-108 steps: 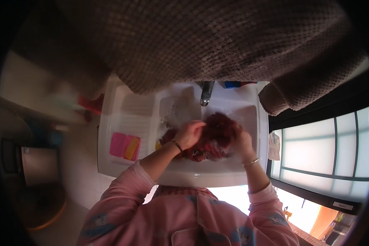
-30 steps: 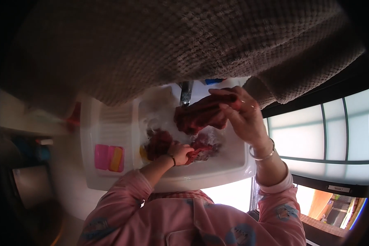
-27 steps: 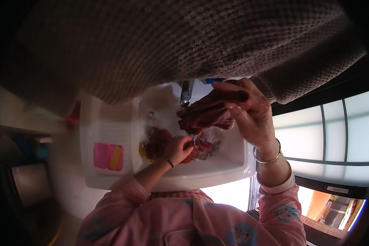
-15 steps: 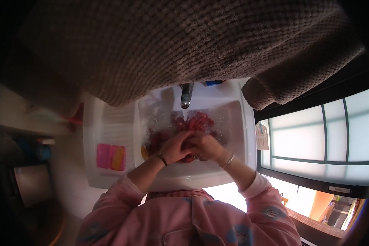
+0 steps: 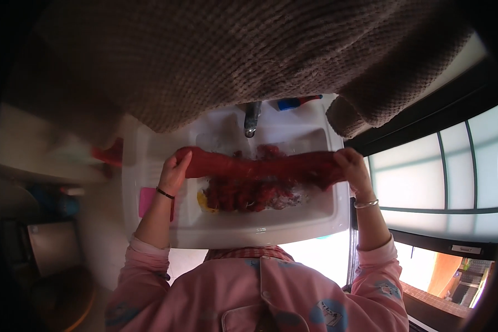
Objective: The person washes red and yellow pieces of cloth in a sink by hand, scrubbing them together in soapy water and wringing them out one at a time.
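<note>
A long strip of wet red cloth (image 5: 254, 167) is stretched sideways above the white sink (image 5: 227, 239). My left hand (image 5: 174, 170) grips its left end, with the thumb up along the edge. Around the right end, my right hand (image 5: 353, 170) is closed, and a corner of cloth hangs beside it. More red fabric (image 5: 238, 195) lies heaped in the basin below, among suds and water. Something yellow (image 5: 205, 202) rests at the heap's left side. What kind of garment the strip is cannot be made out.
A metal faucet (image 5: 251, 123) reaches over the basin from the back. Left of the basin lies a pink soap case (image 5: 145, 200), partly behind my forearm. A blue-and-red object (image 5: 293, 103) sits on the back ledge. A large grey-brown towel (image 5: 238, 61) hangs across the top.
My hands were together low in the basin over the red fabric. Now they are spread wide and raised, drawing a red strip of cloth out between them.
</note>
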`<state>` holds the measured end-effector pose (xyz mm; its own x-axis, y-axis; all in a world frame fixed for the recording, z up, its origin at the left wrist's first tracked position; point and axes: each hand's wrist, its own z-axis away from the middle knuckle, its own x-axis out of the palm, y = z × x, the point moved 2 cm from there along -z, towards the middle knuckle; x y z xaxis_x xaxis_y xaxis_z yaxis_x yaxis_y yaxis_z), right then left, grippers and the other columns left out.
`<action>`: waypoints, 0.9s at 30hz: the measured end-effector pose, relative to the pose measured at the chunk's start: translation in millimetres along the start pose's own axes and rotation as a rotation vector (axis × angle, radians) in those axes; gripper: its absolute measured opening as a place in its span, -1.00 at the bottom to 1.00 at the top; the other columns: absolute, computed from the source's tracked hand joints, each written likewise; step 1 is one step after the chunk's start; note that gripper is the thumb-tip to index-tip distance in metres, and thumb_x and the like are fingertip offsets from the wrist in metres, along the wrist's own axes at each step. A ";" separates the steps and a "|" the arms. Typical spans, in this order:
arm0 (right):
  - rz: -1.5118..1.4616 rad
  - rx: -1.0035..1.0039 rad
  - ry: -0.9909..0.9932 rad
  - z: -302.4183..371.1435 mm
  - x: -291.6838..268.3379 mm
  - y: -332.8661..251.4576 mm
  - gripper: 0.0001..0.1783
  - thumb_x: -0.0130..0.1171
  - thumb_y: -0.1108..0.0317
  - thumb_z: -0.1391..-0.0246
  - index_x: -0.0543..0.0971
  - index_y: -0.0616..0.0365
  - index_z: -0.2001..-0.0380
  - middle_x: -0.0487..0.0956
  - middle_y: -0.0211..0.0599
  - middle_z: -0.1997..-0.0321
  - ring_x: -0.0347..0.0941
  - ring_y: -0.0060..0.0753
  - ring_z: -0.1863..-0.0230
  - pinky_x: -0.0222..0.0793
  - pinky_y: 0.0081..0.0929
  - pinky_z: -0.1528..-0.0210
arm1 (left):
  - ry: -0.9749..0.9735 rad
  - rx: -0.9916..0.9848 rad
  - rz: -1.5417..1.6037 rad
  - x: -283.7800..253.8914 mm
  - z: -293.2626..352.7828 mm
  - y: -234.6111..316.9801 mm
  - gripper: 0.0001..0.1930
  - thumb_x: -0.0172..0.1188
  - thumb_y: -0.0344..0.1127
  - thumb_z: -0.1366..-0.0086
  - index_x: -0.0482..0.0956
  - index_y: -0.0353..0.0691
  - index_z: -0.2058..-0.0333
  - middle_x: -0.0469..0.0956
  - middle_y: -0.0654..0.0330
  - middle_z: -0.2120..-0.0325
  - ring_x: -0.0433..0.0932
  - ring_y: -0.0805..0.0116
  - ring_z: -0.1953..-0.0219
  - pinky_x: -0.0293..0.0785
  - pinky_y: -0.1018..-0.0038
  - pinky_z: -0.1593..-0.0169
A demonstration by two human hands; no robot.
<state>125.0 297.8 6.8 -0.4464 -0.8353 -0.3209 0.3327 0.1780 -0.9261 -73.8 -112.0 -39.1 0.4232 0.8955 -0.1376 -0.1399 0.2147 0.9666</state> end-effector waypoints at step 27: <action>1.219 -0.131 -0.404 -33.5 192.3 162.2 -0.71 0.04 0.38 0.08 0.42 0.06 0.20 0.38 -0.19 0.12 0.35 -0.17 0.04 0.42 -0.25 0.15 | -0.487 0.280 -0.975 93.1 -19.4 -122.7 -0.58 0.25 -0.16 -0.01 0.46 -0.18 0.15 0.33 0.10 0.04 0.36 0.12 0.03 0.36 0.32 0.01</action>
<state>65.3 183.5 -211.8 0.3753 -0.1919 -0.9068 0.2521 0.9626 -0.0993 -34.6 -47.3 -174.8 0.5550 0.1321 -0.8213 0.6216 0.5903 0.5149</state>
